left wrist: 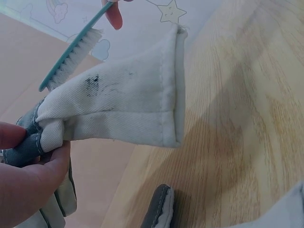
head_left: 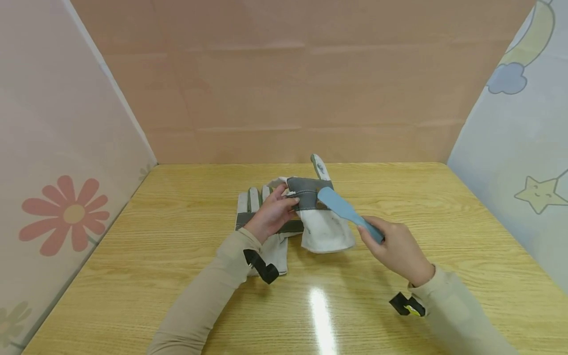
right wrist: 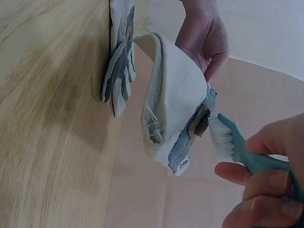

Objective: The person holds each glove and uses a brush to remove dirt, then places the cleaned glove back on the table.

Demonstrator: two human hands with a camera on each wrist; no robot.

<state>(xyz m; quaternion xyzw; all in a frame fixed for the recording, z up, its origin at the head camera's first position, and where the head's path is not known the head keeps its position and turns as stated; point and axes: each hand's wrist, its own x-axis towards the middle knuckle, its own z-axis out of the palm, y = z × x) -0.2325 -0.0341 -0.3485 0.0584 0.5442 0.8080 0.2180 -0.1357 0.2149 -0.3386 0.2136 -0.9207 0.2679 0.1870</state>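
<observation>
My left hand (head_left: 276,213) pinches a white and grey work glove (head_left: 326,231) near its thumb side, holding it raised with the cuff towards me. Dark smudges mark its white cloth in the left wrist view, and a brown patch shows on its grey band in the right wrist view. In my right hand (head_left: 395,246) is a blue brush (head_left: 341,204), gripped by the handle. Its white bristles (right wrist: 221,137) face the glove's grey band, right at the brown patch. A second, matching glove (head_left: 271,251) lies on the table under my left forearm, partly hidden by it.
The wooden table (head_left: 155,276) reaches back to a plain brownish-pink wall (head_left: 284,88). Patterned panels stand on both sides, with a flower (head_left: 73,214) at left and a star (head_left: 539,195) at right. Each wrist wears a small black camera mount (head_left: 262,267).
</observation>
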